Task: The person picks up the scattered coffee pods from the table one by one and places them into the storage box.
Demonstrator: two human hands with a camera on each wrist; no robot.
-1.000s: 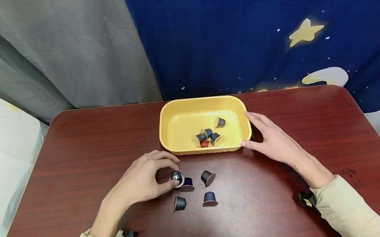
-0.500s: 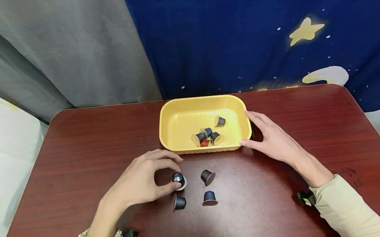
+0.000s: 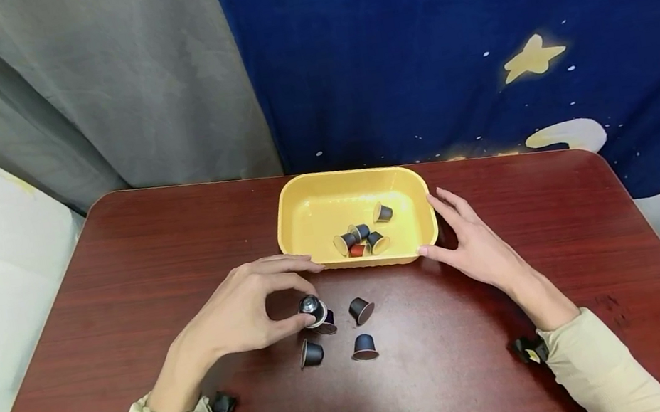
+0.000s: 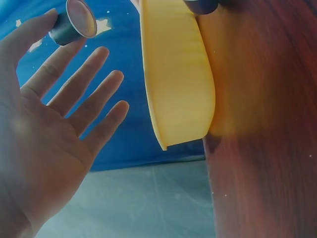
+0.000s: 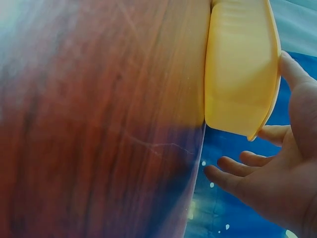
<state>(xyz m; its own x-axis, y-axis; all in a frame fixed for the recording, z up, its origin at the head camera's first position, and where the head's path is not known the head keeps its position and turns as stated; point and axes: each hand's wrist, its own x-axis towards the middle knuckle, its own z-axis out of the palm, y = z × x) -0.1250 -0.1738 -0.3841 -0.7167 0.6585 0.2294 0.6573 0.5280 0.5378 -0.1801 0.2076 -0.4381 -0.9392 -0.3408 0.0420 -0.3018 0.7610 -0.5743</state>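
My left hand [image 3: 242, 315] pinches a dark coffee capsule [image 3: 312, 308] between thumb and forefinger, its other fingers stretched out. In the left wrist view this capsule [image 4: 81, 19] shows its pale foil lid. Just behind it in the head view a purple capsule [image 3: 328, 324] is partly hidden. Three more dark capsules lie close by: one to the right [image 3: 361, 310], a dark blue one [image 3: 364, 347] and one nearer me [image 3: 311, 353]. My right hand [image 3: 474, 241] touches the corner of a yellow bin [image 3: 326, 264] with thumb and forefinger, fingers fairly straight.
Inside the bin, toward its right half, lie several dark capsules [image 3: 382, 212] and a red one [image 3: 357, 250]. The bin stands near the back edge of the reddish-brown table [image 3: 179, 237]. Grey and blue curtains [image 3: 408, 42] hang behind it.
The left hand has shifted slightly to the right with the pinched capsule, and its outer fingers have stretched toward the bin. The right hand stays at the bin's corner.
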